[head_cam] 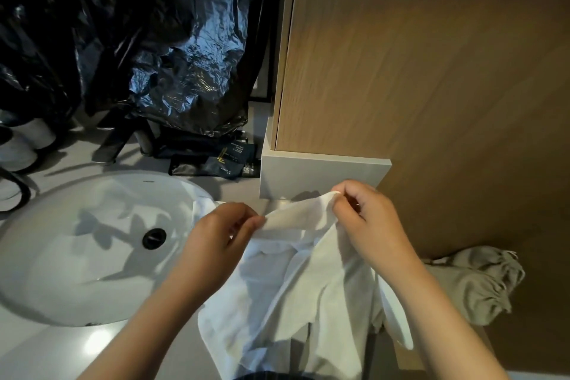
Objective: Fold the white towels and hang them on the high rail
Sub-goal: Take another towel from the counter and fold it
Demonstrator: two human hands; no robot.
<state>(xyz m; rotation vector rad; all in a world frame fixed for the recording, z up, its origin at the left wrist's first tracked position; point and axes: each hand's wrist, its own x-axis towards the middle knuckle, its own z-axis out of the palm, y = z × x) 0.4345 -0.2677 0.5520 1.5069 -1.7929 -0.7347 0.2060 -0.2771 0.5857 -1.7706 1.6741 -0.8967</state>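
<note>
White towel (296,302) at 6 o'clock, bunched, hangs from both hands above the counter. Left hand (216,237) and right hand (367,225) each pinch the top hem with curled fingers, right at 3 o'clock of left. Grey cloth (475,281) at 4, sink (61,256) at 9, black plastic bag (185,55) at 11. Rail not in view. Risks: thin pinch lets the hem slip; loose cloth strays into the sink; bunched corners give a skewed fold.

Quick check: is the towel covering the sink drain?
No, the black drain sits bare in the sink, left of the white towel, whose top edge the left hand and right hand pinch.
</note>
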